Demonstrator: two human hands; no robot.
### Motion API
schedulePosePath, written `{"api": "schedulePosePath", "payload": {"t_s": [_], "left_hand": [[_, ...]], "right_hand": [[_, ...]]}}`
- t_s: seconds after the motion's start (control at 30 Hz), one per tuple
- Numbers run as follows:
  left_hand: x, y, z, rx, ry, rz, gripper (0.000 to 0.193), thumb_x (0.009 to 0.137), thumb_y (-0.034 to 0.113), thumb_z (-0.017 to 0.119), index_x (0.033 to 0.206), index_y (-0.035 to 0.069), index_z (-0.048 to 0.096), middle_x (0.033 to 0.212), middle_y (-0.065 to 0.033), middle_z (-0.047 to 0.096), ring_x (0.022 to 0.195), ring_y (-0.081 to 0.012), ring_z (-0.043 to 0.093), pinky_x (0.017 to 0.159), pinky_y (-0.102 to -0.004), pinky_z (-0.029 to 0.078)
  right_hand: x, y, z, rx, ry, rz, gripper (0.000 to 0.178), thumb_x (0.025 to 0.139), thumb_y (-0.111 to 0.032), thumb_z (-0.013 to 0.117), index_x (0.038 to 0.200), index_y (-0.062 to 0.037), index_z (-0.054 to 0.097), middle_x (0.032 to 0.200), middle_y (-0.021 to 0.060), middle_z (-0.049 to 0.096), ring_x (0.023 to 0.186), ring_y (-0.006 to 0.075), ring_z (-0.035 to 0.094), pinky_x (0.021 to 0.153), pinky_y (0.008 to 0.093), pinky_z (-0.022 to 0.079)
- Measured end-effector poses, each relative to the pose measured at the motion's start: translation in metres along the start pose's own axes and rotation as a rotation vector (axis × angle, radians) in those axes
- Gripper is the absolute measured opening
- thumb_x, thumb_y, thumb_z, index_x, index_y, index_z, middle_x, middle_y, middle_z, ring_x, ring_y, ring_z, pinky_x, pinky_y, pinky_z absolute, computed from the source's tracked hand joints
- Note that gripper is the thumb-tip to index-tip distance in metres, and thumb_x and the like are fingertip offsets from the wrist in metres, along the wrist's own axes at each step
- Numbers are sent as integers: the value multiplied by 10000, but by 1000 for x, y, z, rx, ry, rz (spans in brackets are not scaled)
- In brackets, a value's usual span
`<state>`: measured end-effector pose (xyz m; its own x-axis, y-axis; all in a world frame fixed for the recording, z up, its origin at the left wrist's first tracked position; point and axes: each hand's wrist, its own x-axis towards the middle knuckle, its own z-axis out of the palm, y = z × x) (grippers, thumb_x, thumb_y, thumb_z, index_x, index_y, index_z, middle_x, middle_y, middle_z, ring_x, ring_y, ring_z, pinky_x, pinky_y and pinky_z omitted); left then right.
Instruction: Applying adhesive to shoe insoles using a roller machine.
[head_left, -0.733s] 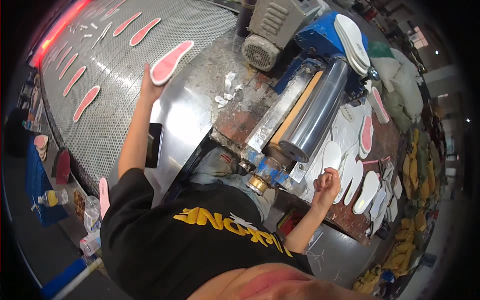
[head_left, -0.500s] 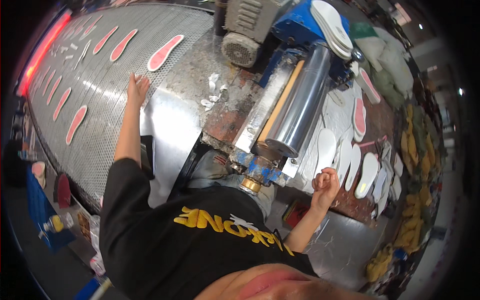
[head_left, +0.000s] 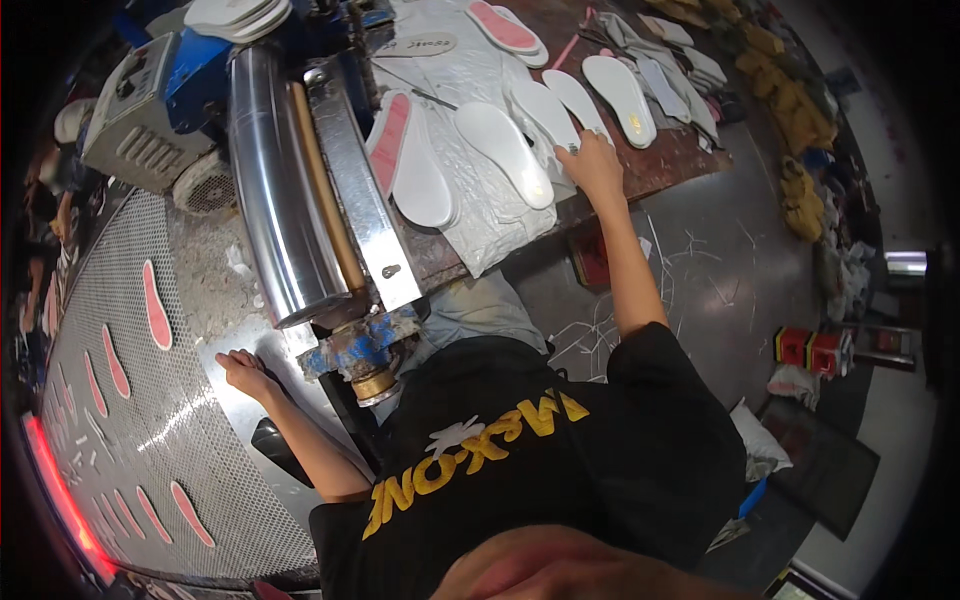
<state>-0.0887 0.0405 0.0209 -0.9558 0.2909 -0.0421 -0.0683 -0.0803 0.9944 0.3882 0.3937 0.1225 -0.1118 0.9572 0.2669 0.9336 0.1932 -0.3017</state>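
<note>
White shoe insoles lie spread over the worktable on my right. My right hand (head_left: 597,165) reaches over the near ends of two of them, its fingers closed at the edge of a white insole (head_left: 546,108). The narrower insole (head_left: 574,97) beside it is partly under my fingers. Over the shiny metal plate (head_left: 262,412) by the mesh conveyor, my left hand (head_left: 245,372) hangs with curled fingers and nothing visible in them. Between my hands stands a roller machine with a polished steel roller (head_left: 285,190).
Pink-topped insoles (head_left: 157,305) lie on the mesh conveyor (head_left: 225,500) at left. More white insoles (head_left: 418,180) rest on a plastic sheet (head_left: 480,235) right of the roller. Another stack (head_left: 238,18) sits atop the machine. Cloth scraps (head_left: 665,70) lie at the table's far right.
The view has swung to the right. My right hand has moved from beside the table onto the white insoles. My left hand has drawn back from above the conveyor, its fingers now curled.
</note>
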Motion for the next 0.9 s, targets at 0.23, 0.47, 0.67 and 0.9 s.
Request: {"api": "schedulePosePath", "payload": {"t_s": [0.23,0.47,0.67,0.9], "left_hand": [[-1,-14,-1,100,-14,138,500,973,364,482,577,135,279,532,46,267,479,-60,217,439,-254,172],[-1,-18,-3,250,-104,258,454,967,277,500,601,122,282,575,64,246,526,-52,220,461,-257,165],[0,-15,-8,342,-155,178,368,939,198,517,637,77,346,615,52,290,590,-64,256,508,-268,215],[11,116,48,426,-583,289,249,880,233,600,786,14,532,717,25,462,673,-73,392,613,-233,329]], "right_hand": [[7,48,28,-76,-287,257,697,677,-476,718,1071,85,586,1203,303,497,1130,463,478,894,510,459],[18,77,36,172,138,9,580,708,-356,740,1094,50,591,890,186,651,736,330,636,692,431,524],[23,54,-7,1297,295,451,272,889,-88,581,1156,-37,576,857,33,607,520,76,464,429,217,371],[42,-39,-66,1725,-104,140,258,918,-146,510,1086,30,595,811,22,600,485,35,389,400,185,255]]}}
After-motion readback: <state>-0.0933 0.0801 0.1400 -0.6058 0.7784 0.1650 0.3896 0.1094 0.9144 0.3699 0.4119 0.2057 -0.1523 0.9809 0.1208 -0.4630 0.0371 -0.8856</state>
